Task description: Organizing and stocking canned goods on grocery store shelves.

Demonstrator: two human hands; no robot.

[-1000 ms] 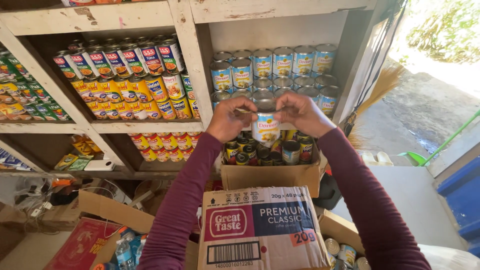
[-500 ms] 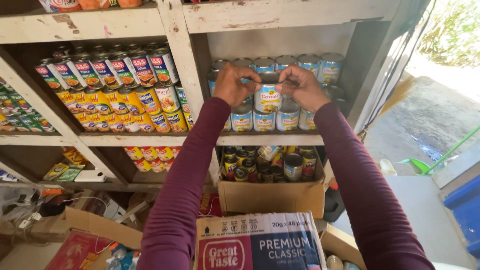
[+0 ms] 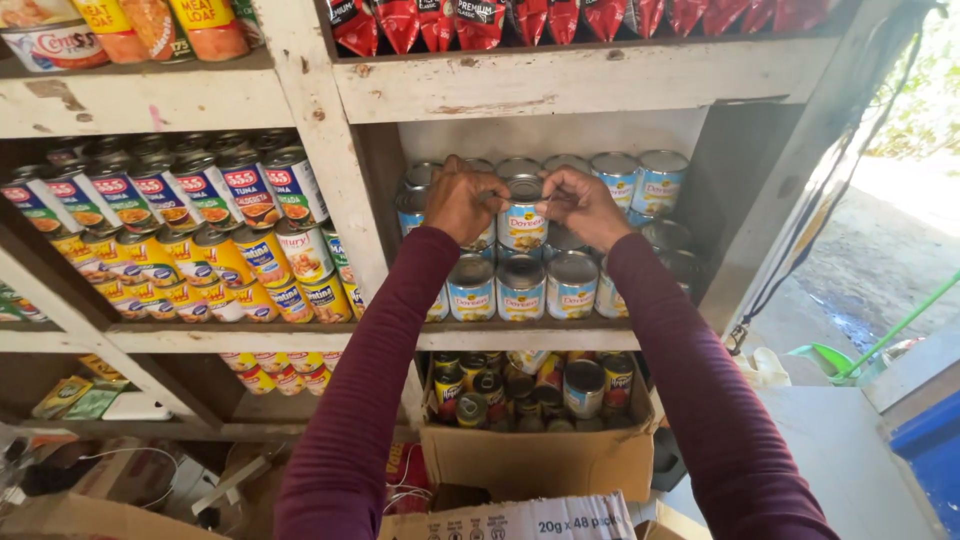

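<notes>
The can (image 3: 522, 218), blue and white with a yellow band, sits on the second tier of the can stack (image 3: 520, 285) in the middle shelf (image 3: 560, 335) compartment. Left hand (image 3: 462, 200) and right hand (image 3: 580, 205) flank it, fingers clenched around its upper rim from either side. More matching cans stand behind and below it. Directly beneath the shelf, an open cardboard box (image 3: 540, 460) holds mixed cans. Tuna cans (image 3: 200, 190) fill the neighbouring compartment to the left.
</notes>
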